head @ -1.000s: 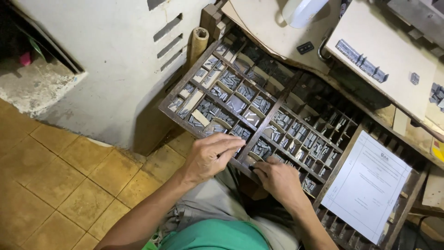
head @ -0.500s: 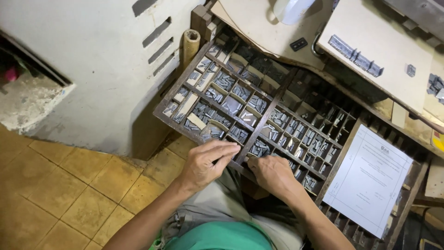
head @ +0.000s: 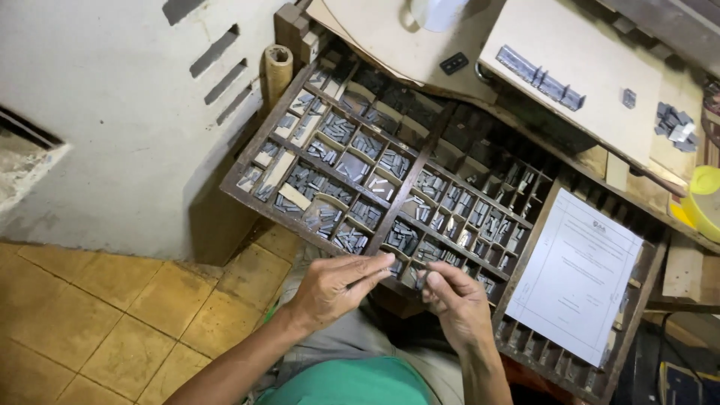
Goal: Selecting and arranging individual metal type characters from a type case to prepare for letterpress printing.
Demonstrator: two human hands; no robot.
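A wooden type case [head: 259,154] with many small compartments of grey metal type pieces [head: 352,146] slopes in front of me. My left hand [head: 334,289] lies at its near edge. The fingers are held together and point right; whether they hold anything is hidden. My right hand [head: 454,300] is just beside it, with thumb and fingertips pinched on what looks like a small metal type piece over the case's front rail. The fingertips of the two hands are almost touching.
A printed white sheet [head: 577,274] lies on the right part of the case. Above are a pale board with a row of set type [head: 540,79], loose type [head: 675,124] and a yellow container [head: 705,202]. A white wall and tan floor tiles [head: 112,330] are on the left.
Both hands have drawn back from the front compartments to the case's near edge and come closer together. My view has shifted left and closer.
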